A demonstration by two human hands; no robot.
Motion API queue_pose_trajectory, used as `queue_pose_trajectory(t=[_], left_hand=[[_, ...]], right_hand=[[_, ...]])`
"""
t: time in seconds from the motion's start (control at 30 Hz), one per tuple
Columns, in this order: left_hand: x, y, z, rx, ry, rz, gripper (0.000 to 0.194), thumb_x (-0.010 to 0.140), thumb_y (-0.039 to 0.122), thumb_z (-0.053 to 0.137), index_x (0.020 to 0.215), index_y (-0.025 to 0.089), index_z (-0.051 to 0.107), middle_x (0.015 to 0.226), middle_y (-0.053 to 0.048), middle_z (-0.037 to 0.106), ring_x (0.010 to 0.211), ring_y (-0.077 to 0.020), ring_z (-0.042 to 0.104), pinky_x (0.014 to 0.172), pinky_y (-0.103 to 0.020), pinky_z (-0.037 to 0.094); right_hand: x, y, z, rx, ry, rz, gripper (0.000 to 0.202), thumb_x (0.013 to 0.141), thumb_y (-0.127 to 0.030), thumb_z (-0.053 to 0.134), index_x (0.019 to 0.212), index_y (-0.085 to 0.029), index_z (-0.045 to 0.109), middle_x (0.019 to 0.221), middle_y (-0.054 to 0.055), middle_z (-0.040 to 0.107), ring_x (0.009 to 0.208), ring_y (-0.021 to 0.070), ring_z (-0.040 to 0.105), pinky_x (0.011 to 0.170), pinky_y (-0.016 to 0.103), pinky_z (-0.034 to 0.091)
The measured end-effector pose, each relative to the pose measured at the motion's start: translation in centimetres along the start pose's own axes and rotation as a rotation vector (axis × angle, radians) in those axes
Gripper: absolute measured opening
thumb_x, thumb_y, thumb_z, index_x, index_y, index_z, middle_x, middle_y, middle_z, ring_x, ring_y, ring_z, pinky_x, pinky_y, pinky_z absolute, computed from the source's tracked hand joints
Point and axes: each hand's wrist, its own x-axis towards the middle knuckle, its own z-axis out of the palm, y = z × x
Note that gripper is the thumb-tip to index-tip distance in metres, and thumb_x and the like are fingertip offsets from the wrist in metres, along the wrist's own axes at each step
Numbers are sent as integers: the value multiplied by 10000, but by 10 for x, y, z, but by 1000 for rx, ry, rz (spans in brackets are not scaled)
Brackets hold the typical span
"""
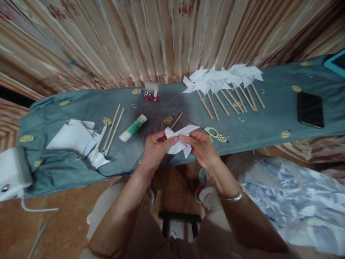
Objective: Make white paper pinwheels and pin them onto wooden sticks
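Pinching a white paper pinwheel from both sides, the left hand and the right hand have their thumbs pressed close together at its centre. The pinwheel sits between the two thumb tips, its folded blades fanning out above and below each grip; the fingers behind it are mostly hidden. It is held over the near edge of the cloth-covered tabletop.

Just beyond the pinwheel, a wooden stick points away from it; whether the two are joined cannot be told. Green-handled scissors lie just to the pinwheel's right, beside the right hand. To its left rests a glue stick, and farther left a pair of wooden sticks and a heap of white paper. Beyond it, slightly left, stands a small red box holding shiny metal pieces. Beyond and to the right of it, a row of pinwheels on sticks overlaps blade over blade. Well to its right lies a dark phone.
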Motion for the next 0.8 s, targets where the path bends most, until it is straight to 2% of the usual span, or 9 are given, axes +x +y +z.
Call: queue_pose_trajectory(t=[0.43, 0.8], left_hand=[[-1, 1, 2, -5, 14, -17, 355, 453, 361, 909, 646, 131, 720, 607, -5, 676, 522, -95, 542, 528, -226, 433], [0, -2, 3, -9, 19, -4, 348, 456, 352, 908, 642, 127, 720, 589, -3, 670, 520, -86, 535, 514, -206, 411]], right_hand=[[0, 1, 0, 21, 17, 5, 331, 385, -416, 912, 550, -215, 707, 600, -14, 678, 565, 115, 551, 563, 263, 440], [1, 3, -1, 15, 6, -15, 315, 421, -412, 897, 593, -208, 728, 617, -9, 702, 566, 116, 578, 564, 254, 462]])
